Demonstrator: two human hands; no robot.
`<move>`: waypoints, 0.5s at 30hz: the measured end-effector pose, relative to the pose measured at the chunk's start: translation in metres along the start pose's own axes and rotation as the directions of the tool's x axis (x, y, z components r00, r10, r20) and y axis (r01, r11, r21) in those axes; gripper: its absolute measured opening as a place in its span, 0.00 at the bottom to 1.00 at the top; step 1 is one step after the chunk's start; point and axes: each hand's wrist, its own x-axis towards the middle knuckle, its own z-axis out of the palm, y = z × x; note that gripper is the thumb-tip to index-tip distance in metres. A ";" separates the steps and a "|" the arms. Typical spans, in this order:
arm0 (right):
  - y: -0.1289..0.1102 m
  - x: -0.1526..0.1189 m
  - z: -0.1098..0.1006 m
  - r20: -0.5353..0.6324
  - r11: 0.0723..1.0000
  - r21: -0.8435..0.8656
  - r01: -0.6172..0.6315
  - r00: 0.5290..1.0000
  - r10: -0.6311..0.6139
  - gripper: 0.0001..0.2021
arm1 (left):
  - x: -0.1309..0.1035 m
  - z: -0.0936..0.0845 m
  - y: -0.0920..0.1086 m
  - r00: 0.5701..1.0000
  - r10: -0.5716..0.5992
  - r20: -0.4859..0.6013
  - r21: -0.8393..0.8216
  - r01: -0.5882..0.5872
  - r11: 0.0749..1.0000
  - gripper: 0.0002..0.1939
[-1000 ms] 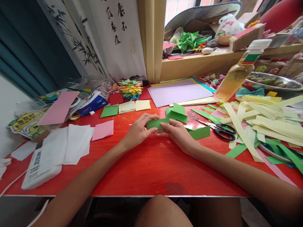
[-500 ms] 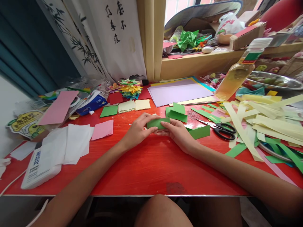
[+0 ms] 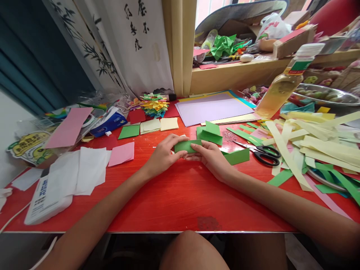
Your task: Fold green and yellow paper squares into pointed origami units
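A small green paper piece is held level between both hands over the middle of the red table. My left hand pinches its left end between thumb and fingers. At its right end my right hand grips it, thumb on top and fingers beneath. Just behind my right hand lie folded green papers, and another folded green strip rests beside its wrist. Black-handled scissors lie open to the right.
Green, yellow and pink paper strips heap up at the right, below a leaning bottle. Large lilac sheets lie at the back. Square papers, a pink stack and white tissues are at the left.
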 end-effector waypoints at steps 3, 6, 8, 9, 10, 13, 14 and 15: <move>0.000 0.000 0.000 -0.001 1.000 0.003 -0.001 1.000 0.001 0.07 | 0.000 0.000 0.000 1.000 -0.006 0.001 0.004 0.006 1.000 0.18; 0.000 0.001 0.000 -0.009 1.000 0.004 -0.005 1.000 0.005 0.06 | 0.001 0.001 0.002 1.000 -0.012 -0.003 0.006 0.012 1.000 0.17; 0.000 0.001 0.000 -0.015 1.000 0.004 -0.010 1.000 0.010 0.06 | 0.001 0.001 0.002 1.000 -0.011 -0.002 0.006 0.011 1.000 0.17; 0.000 0.001 -0.001 -0.016 1.000 0.004 -0.012 1.000 0.012 0.06 | 0.001 0.001 0.002 1.000 -0.010 -0.003 0.006 0.010 1.000 0.17; 0.000 0.000 -0.001 -0.016 1.000 0.004 -0.013 1.000 0.013 0.06 | 0.001 0.001 0.002 1.000 -0.008 -0.003 0.006 0.008 1.000 0.17; 0.000 0.000 -0.001 -0.008 1.000 0.001 -0.009 1.000 0.009 0.07 | 0.001 0.001 0.002 1.000 -0.006 -0.001 0.004 0.006 1.000 0.17; 0.000 0.000 -0.001 -0.004 1.000 0.000 -0.008 1.000 0.008 0.07 | 0.001 0.001 0.002 1.000 -0.005 0.000 0.003 0.005 1.000 0.17; 0.000 0.000 -0.001 -0.003 1.000 -0.002 -0.007 1.000 0.007 0.07 | 0.001 0.001 0.002 1.000 -0.003 0.003 0.001 0.003 1.000 0.17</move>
